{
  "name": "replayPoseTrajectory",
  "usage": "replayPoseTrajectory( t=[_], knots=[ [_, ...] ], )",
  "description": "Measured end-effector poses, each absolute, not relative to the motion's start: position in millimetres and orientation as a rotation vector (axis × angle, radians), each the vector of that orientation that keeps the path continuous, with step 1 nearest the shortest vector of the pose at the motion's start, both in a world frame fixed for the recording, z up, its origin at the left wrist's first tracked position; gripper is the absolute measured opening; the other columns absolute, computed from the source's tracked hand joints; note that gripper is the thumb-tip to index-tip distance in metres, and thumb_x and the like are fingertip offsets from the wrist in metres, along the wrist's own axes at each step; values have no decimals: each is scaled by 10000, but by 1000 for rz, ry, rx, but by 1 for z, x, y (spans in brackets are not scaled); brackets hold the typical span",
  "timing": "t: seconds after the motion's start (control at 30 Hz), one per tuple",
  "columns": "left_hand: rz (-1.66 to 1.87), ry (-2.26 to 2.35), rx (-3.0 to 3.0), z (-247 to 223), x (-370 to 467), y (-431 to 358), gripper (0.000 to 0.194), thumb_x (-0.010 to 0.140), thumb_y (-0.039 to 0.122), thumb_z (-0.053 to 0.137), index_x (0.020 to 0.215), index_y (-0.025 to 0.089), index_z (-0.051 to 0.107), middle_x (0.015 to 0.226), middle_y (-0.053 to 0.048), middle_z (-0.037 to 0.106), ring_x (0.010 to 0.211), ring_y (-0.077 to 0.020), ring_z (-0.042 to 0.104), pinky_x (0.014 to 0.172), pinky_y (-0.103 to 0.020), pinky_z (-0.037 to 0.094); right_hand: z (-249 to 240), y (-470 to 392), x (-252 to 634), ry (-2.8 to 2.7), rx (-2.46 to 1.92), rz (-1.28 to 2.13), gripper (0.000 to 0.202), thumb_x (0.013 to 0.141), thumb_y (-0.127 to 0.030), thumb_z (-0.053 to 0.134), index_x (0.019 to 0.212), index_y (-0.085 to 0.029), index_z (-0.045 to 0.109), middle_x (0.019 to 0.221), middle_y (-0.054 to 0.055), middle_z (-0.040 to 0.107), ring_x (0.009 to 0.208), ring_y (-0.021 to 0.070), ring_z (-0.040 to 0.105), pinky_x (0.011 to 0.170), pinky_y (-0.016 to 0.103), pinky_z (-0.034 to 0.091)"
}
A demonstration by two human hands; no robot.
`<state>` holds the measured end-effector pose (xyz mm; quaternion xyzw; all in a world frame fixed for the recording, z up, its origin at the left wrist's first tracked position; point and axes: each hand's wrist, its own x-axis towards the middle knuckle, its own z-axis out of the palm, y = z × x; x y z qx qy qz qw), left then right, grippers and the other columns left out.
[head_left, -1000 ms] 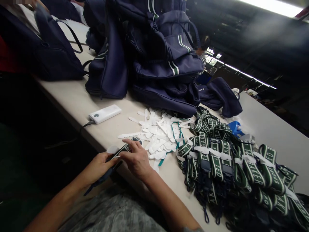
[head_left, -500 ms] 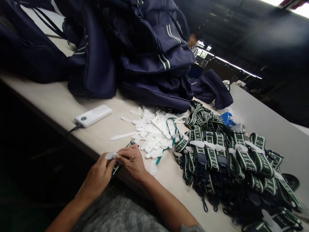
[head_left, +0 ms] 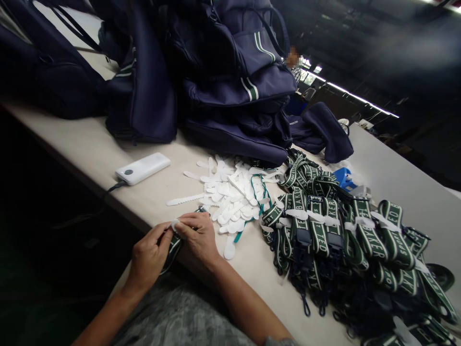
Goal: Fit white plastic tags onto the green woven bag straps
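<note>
At the table's near edge, my left hand and my right hand meet over a folded green-and-white lettered strap. A small white plastic tie is pinched between both hands' fingertips, around or against the strap; exactly how it sits is hidden by my fingers. My right hand also covers part of the strap, whose dark end shows beyond the knuckles. Just past my hands lies a loose pile of white ties, several with toothed edges, and a teal cord among them.
Bundled green straps with white ties and dark clips heap up on the right. Navy bags are stacked at the back. A white power bank with a cable lies left, near the table edge. A blue object sits behind the straps. Someone is far off.
The white tie's broad end, which stuck out over my left fingers, is now mostly hidden between my fingertips. My left hand has turned and dropped slightly. The whole view has shifted a little.
</note>
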<state>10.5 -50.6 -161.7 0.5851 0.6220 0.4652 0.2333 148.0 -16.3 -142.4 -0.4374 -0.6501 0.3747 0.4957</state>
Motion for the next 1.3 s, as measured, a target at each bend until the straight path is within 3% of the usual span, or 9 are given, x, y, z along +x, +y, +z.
replayPoseTrajectory(
  t=[0.13, 0.27, 0.47, 0.77, 0.93, 1.3],
  knots=[
    [1210, 1753, 1445, -162, 10, -53, 371, 884, 513, 503, 981, 199, 675, 870, -34, 718, 784, -216, 658, 713, -266, 481, -145, -20, 142, -1536, -1133, 851, 81, 836, -254, 768, 766, -286, 792, 819, -33, 752, 859, 170, 643, 866, 308, 435],
    [1233, 1794, 1473, -159, 10, -53, 372, 892, 493, 475, 1042, 194, 638, 926, -53, 719, 829, -222, 675, 735, -266, 486, -147, -20, 139, -1519, -1178, 805, 113, 778, -172, 813, 731, -270, 781, 770, -41, 743, 831, 168, 617, 848, 309, 433],
    [1322, 1793, 1574, -159, 9, -49, 328, 903, 489, 503, 992, 201, 633, 805, -32, 727, 725, -204, 703, 624, -245, 495, -148, -19, 136, -1549, -1273, 740, 144, 810, -209, 786, 680, -237, 731, 738, -30, 722, 811, 180, 590, 840, 331, 417],
    [1527, 1649, 1957, -170, 10, -49, 169, 943, 274, 526, 935, 195, 675, 867, -40, 733, 800, -190, 705, 816, -271, 551, -147, -21, 132, -1576, -1355, 657, 214, 772, -127, 715, 596, -223, 639, 702, -7, 681, 792, 199, 546, 819, 352, 407],
    [1600, 1611, 2039, -183, 6, -51, 177, 923, 247, 566, 907, 181, 730, 926, -82, 755, 870, -211, 720, 863, -293, 561, -153, -23, 130, -1595, -1374, 614, 230, 742, -47, 686, 596, -212, 617, 718, -12, 683, 793, 197, 540, 830, 352, 394],
    [1654, 1645, 1983, -187, 12, -54, 167, 909, 262, 593, 894, 212, 752, 908, -65, 766, 834, -195, 724, 848, -318, 585, -154, -26, 140, -1652, -1238, 653, 191, 874, -89, 595, 778, -207, 711, 906, 35, 686, 923, 193, 571, 883, 332, 459]
  ],
)
